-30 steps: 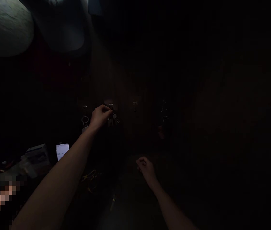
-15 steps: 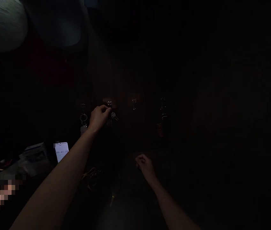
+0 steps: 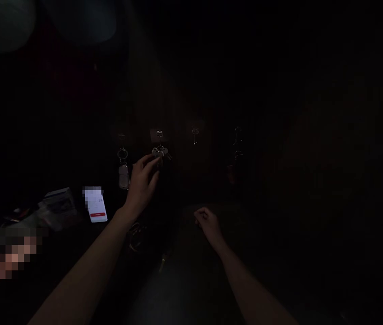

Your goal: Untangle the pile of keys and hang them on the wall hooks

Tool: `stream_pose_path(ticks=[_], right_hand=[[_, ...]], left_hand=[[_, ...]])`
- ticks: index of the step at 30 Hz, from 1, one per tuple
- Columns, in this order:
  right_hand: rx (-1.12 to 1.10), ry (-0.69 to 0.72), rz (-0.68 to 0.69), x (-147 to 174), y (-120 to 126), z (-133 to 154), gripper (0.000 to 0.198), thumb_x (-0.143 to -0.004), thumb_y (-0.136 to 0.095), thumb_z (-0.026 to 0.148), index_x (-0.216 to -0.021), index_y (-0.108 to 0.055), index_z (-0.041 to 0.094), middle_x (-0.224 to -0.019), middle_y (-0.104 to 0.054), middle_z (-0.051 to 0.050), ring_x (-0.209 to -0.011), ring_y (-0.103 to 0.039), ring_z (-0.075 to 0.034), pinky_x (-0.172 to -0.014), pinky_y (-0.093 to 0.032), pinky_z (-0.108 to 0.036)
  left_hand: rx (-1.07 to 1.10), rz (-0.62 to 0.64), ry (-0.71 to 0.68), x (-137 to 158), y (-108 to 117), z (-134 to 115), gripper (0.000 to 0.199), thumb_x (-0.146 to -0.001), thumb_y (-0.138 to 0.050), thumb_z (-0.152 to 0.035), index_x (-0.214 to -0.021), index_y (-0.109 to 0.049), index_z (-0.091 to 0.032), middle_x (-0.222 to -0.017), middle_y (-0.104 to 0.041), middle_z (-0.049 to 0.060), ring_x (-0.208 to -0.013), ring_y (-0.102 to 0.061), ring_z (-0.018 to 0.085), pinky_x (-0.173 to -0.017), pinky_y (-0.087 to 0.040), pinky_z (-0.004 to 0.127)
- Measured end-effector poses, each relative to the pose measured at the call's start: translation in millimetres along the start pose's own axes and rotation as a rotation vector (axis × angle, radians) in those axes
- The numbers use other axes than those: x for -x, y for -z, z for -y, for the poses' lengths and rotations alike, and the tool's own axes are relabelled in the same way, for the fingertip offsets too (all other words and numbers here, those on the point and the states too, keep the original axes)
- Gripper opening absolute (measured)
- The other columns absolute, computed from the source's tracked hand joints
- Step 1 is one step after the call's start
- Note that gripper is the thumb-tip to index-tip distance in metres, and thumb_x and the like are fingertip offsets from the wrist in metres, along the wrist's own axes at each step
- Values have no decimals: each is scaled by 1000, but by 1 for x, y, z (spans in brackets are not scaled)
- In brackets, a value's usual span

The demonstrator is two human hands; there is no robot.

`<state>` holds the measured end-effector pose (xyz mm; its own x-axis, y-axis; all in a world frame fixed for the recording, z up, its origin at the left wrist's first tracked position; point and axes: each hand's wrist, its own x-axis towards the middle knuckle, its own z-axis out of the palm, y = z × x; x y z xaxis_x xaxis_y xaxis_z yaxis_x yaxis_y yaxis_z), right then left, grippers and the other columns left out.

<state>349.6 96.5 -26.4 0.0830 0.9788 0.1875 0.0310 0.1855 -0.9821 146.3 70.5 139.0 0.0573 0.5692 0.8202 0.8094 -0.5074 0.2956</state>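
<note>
A bunch of keys (image 3: 159,151) hangs by its ring from the second metal hook (image 3: 159,134) from the left. My left hand (image 3: 144,178) is at the lower left of these keys, fingers stretched and thumb apart; its fingertips overlap the lowest keys, and touch is hard to judge in the dark. To its left, a key ring with a pale fob (image 3: 123,176) hangs from another hook. My right hand (image 3: 207,222) rests low at the centre with its fingers curled in; whatever they may hold is hidden.
A bare hook (image 3: 195,135) sits right of the keys, and farther right a dim hanging item (image 3: 237,151). At left are a lit phone (image 3: 97,207) and a box (image 3: 59,205). Below lie a dark cord-like tangle (image 3: 136,237) and a small yellowish object (image 3: 163,262). Most surroundings are black.
My left hand has come off the hook and dropped slightly, its pinch opened, leaving the keys hanging in view. The right hand keeps its curled pose. The view has shifted a little.
</note>
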Motion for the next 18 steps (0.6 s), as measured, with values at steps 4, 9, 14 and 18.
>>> stream_pose_path(ticks=[4, 9, 14, 18], right_hand=[[1, 0, 2, -1, -1, -1, 24, -64, -59, 43, -62, -52, 20, -44, -49, 5, -41, -42, -11, -42, -30, -22], [9, -10, -3, -2, -2, -1, 26, -61, -60, 45, -61, -52, 21, -44, -49, 5, -41, -42, -11, -42, -30, -22], [19, -6, 4, -1, -2, 0, 29, -60, -61, 48, -62, -53, 20, -45, -49, 4, -42, -44, -11, -44, -31, -22], [38, 0, 9, 1, -1, 1, 30, -60, -61, 49, -62, -53, 20, -46, -50, 4, -43, -45, -12, -45, -32, -23]], left_hand=[[102, 85, 67, 44, 0, 10, 32, -84, -45, -15, -112, -56, -25, -123, -51, 5, -116, -47, 19, -100, -38, 41], [171, 112, 242, 89, 5, 28, 29, -84, -41, -17, -104, -60, -24, -115, -58, 4, -110, -53, 19, -97, -41, 39], [200, 131, 448, 124, 11, 42, 27, -82, -43, -22, -104, -60, -23, -106, -64, 3, -99, -60, 19, -88, -47, 35], [220, 231, 601, 147, 14, 50, 26, -82, -47, -35, -100, -62, -24, -100, -69, 1, -92, -64, 19, -83, -50, 32]])
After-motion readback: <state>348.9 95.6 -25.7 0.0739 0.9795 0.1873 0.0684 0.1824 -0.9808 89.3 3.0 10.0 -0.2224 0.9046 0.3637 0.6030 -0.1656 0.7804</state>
